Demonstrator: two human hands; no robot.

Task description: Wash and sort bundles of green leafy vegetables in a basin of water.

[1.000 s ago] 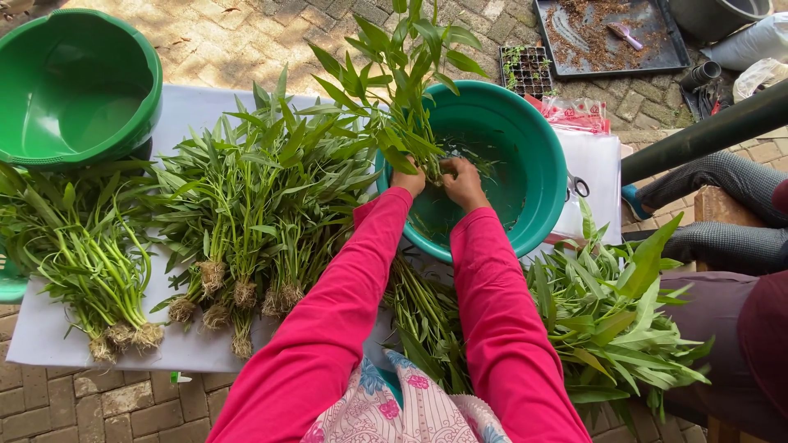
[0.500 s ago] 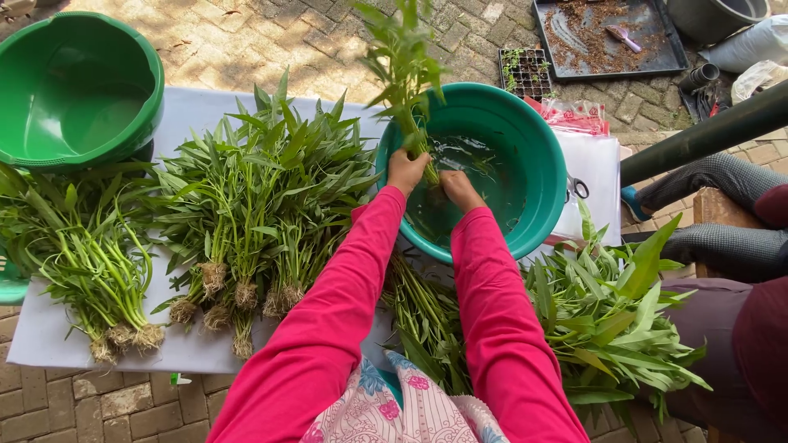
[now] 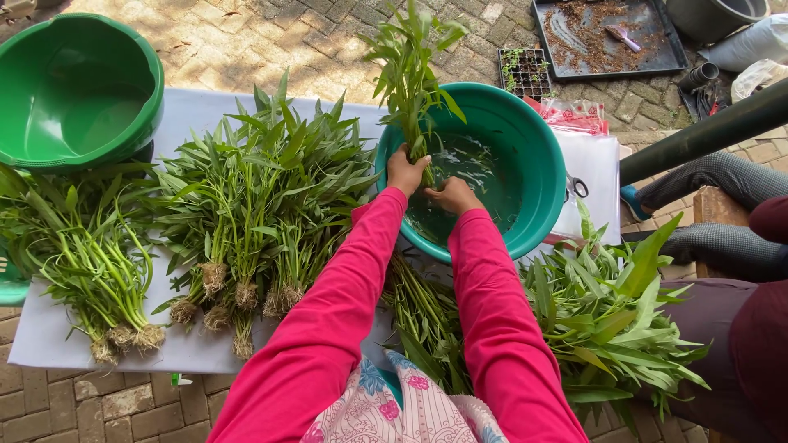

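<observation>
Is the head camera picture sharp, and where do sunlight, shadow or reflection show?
Head view: sharp overall, in daylight; sun dapples the brick paving at top; the water in the teal basin shows small reflections under the left hand and right hand; the leafy bunch is evenly lit.

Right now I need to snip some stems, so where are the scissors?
In the head view the scissors lie on the white sheet, right of the water-filled green basin, just beyond its rim.

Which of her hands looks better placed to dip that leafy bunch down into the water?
Probably the left hand: it grips the stalks of the upright bunch above the teal basin. The right hand only rests low by the stems, near the water.
</observation>
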